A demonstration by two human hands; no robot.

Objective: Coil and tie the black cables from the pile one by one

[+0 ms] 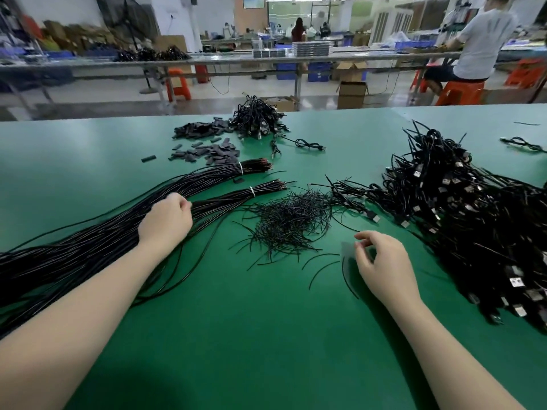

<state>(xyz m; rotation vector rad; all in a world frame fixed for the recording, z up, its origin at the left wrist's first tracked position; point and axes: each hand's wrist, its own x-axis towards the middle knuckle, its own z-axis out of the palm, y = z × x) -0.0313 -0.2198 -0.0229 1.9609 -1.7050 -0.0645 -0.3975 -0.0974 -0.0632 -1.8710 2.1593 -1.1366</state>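
Right hand [381, 263] was blurred at the fingertips; thumb and forefinger were curled toward each other, but whether they pinched one of the thin wires could not be told. Long black cables [97, 238] ran off the left frame edge, far ends hidden. Big tangled pile [473, 220] with USB plugs was cut off at the right edge. Green table [266, 335] in a workshop, blurred benches and orange stools behind, a seated person [479, 45] seen from the back.

Landmark: heap of short tie wires [293, 220] at table centre. Left of it, left hand [167, 218] lay on the long cables, fingers curled round some strands. Right hand hovered just right of and nearer than the heap. Behind it, small black sleeves [207, 143] and a pile of coiled cables [257, 118].
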